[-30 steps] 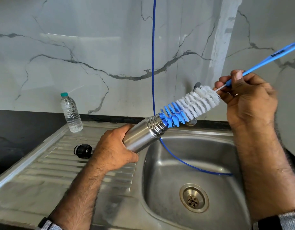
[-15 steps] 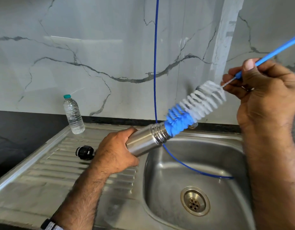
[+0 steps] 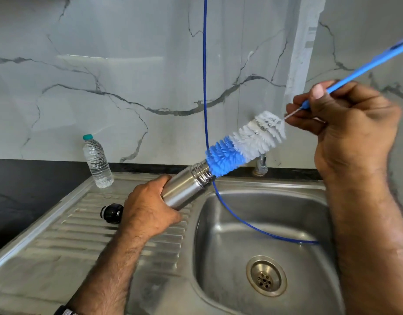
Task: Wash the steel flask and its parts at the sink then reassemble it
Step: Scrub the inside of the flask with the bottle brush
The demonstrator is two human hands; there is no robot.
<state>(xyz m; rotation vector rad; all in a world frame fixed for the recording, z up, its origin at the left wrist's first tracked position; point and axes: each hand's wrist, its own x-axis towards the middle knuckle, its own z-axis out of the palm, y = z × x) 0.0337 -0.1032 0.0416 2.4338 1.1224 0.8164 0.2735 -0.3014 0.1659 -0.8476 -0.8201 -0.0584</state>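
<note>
My left hand [image 3: 148,210] grips the body of the steel flask [image 3: 188,188], tilted with its threaded mouth pointing up and right over the sink's left rim. A blue and white bottle brush [image 3: 243,144] has its blue tip at the flask's mouth. My right hand [image 3: 348,130] grips the brush's blue handle just above the bristles. The flask's black cap [image 3: 112,213] lies on the ribbed drainboard, left of my left hand.
The steel sink basin [image 3: 230,226] with its drain [image 3: 266,275] lies below the flask. A thin blue hose [image 3: 205,87] hangs down the marble wall into the basin. A small plastic water bottle [image 3: 96,161] stands at the drainboard's back. A tap [image 3: 260,165] sits behind the brush.
The brush's blue tip has slid a little deeper into the flask's mouth, and my right hand has shifted slightly up and right. The left hand keeps its hold.
</note>
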